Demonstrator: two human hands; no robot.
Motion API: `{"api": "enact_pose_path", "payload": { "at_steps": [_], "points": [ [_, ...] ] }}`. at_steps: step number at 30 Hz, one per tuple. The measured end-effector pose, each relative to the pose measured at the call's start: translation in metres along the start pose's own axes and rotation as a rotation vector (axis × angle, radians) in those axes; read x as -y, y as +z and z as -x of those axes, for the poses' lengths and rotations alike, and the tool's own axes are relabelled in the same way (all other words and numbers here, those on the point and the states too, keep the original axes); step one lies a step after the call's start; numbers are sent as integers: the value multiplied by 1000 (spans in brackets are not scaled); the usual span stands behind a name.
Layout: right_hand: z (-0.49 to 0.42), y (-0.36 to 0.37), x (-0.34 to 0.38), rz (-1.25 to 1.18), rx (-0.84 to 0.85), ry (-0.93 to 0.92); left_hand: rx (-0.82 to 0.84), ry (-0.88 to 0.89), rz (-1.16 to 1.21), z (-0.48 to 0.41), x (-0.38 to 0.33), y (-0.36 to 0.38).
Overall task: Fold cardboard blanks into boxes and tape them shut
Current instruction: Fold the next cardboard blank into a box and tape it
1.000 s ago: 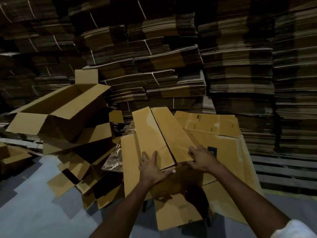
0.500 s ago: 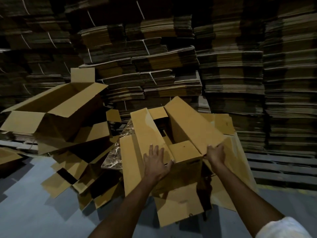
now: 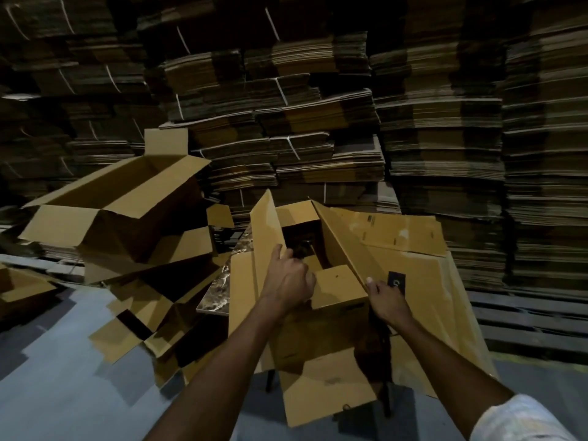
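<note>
Stacks of flattened cardboard blanks (image 3: 318,122) fill the back wall, with an open box (image 3: 121,205) piled on others at left. At centre, a half-folded box (image 3: 337,288) rests on loose sheets (image 3: 429,275), both long flaps raised. The left hand (image 3: 288,278) curls round the left flap's edge; the right hand (image 3: 386,300) pinches the right flap's near corner.

The box (image 3: 337,288) at centre is plain tan cardboard, and the open box (image 3: 127,198) at left is the same tan. Right of centre is a black label (image 3: 396,281) with a pale mark. The stacks (image 3: 318,122) across the top are dull brown, striped by their layered edges and crossed by white straps (image 3: 272,23). The slab (image 3: 219,288) is brown with white marbling. The floor (image 3: 63,377) is grey-blue. The sleeve (image 3: 521,418) at lower right is white.
</note>
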State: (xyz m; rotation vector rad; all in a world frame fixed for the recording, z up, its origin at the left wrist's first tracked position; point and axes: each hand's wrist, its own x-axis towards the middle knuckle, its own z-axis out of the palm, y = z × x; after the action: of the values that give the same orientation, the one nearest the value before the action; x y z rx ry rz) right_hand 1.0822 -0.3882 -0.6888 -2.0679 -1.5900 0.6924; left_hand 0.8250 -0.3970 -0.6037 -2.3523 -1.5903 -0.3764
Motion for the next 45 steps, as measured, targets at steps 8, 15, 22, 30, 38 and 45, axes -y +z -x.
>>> {"api": "enact_pose_path", "payload": {
  "at_steps": [8,15,22,30,38,45],
  "points": [
    [2,5,20,46,67,28,131,-508,-215,28,47,-29],
    [1,18,17,-72,104,53,425,-798,265,77,59,55],
    [9,27,7,-245,72,109,399,-857,1073,82,63,86],
    [16,22,-4,-261,51,-8,374,-282,232,24,59,88],
    [18,-16,-21,-361,107,26,34,-433,352,-10,42,53],
    [7,-35,1,-337,176,88,725,-362,751,-25,38,-32]
  ]
}}
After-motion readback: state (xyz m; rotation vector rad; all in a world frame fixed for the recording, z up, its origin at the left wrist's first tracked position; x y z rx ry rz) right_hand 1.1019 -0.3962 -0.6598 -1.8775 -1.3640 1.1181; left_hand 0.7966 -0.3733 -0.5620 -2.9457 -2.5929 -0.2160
